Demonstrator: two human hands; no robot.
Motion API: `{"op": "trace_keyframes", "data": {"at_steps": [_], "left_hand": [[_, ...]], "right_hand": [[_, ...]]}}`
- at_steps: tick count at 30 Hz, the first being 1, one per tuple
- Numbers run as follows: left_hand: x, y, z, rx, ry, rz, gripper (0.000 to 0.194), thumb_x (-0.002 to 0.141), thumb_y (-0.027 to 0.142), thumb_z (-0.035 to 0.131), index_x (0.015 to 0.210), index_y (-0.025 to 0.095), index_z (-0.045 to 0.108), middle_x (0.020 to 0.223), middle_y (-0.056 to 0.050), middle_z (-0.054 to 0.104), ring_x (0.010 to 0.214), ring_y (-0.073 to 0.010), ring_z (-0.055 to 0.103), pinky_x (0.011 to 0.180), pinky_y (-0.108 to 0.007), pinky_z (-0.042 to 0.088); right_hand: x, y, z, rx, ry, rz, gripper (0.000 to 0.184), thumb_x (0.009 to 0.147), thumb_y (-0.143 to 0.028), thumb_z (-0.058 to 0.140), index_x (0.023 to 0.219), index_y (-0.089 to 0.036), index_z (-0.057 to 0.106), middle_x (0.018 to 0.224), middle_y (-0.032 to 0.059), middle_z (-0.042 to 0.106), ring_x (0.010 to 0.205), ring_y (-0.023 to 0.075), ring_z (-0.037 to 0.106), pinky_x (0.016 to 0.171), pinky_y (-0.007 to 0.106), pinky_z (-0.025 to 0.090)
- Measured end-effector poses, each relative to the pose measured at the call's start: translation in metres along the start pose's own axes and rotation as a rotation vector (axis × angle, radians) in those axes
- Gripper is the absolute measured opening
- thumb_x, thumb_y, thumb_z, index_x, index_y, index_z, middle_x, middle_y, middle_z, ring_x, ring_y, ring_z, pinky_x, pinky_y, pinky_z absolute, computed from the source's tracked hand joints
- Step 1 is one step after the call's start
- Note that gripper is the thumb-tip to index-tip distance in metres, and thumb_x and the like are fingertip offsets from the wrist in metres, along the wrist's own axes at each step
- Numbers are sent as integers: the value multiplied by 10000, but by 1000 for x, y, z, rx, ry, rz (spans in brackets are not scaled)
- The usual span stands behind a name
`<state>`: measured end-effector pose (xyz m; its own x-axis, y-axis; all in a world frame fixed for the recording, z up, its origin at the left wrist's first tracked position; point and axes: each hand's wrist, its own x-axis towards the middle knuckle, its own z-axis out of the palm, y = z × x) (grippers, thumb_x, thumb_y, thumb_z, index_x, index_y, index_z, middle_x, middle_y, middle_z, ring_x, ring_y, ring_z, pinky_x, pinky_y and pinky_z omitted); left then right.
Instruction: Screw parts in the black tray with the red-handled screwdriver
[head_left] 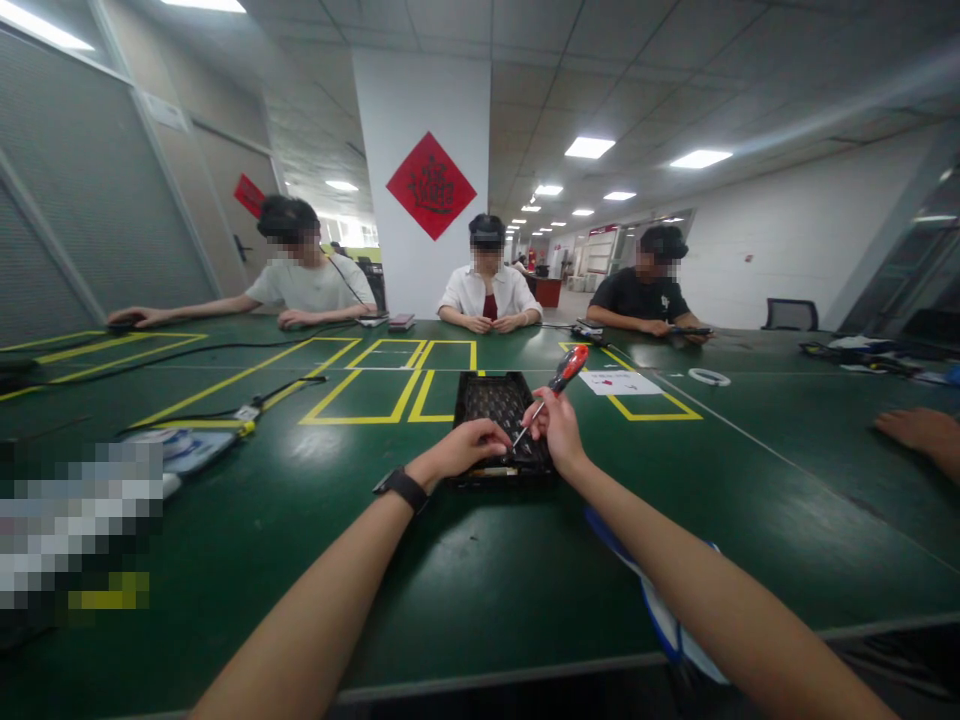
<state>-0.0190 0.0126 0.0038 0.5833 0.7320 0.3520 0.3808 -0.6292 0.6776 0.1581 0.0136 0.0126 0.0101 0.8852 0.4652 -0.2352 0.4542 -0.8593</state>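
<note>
A black tray-like case (487, 395) with a patterned, studded inside lies on the green table before me. My right hand (559, 430) grips a screwdriver (568, 368) with a red and black handle, tilted so its metal shaft points down left into the case. My left hand (472, 448), with a dark watch on the wrist, reaches over the case's near left part. Its fingers are pinched together close to the screwdriver's tip; what they hold, if anything, is too small to make out. A light-coloured strip shows along the case's near edge.
Yellow tape outlines (352, 418) mark the green table (315, 540). A printed paper sheet (621, 383) and a white ring (709, 377) lie to the right. Cables (277, 392) run on the left. Three people sit opposite; another person's hand (911, 430) rests at far right.
</note>
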Motion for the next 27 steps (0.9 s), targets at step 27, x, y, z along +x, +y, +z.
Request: {"op": "trace_keyframes", "data": {"at_steps": [27], "left_hand": [[8,14,14,-3,131,-52,253,728,352,554,752,107,615,655,-14,580,597,-97,483,571,-204,376]], "right_hand": [[-9,-6,13,-33,-78,-65,345,828,-440,382,1050,-189,464,574,-42,538,373,45,354,374,170,264]]}}
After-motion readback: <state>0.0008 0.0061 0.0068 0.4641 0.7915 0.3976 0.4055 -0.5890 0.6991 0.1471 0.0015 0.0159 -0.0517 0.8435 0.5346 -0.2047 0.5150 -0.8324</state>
